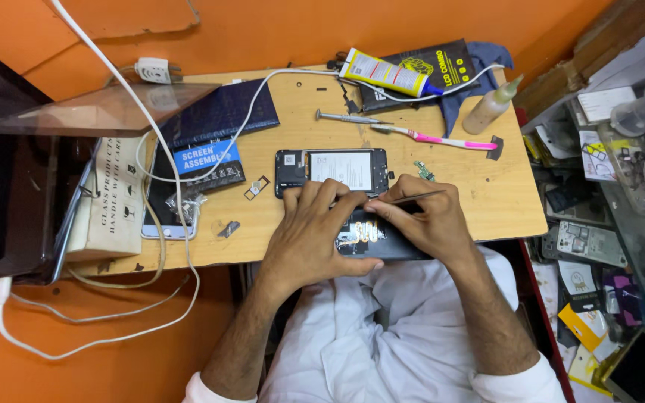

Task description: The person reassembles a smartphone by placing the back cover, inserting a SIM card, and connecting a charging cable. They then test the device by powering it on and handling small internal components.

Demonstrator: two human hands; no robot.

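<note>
An opened black phone body (331,170) with a white battery lies flat on the wooden table (487,198). Nearer me, a second dark phone part (373,237) with gold flex ribbons rests at the table's front edge. My left hand (315,235) grips that part from the left, fingers over its top. My right hand (423,216) holds thin metal tweezers (410,198) whose tip points left onto the part. White sleeves cover both upper arms.
At the back lie a glue tube (386,72), a screwdriver (349,118), a pink toothbrush (434,139) and a squeeze bottle (490,107). White cables (181,201) and a blue box (207,160) lie left. Shelves of phone parts (606,224) stand right.
</note>
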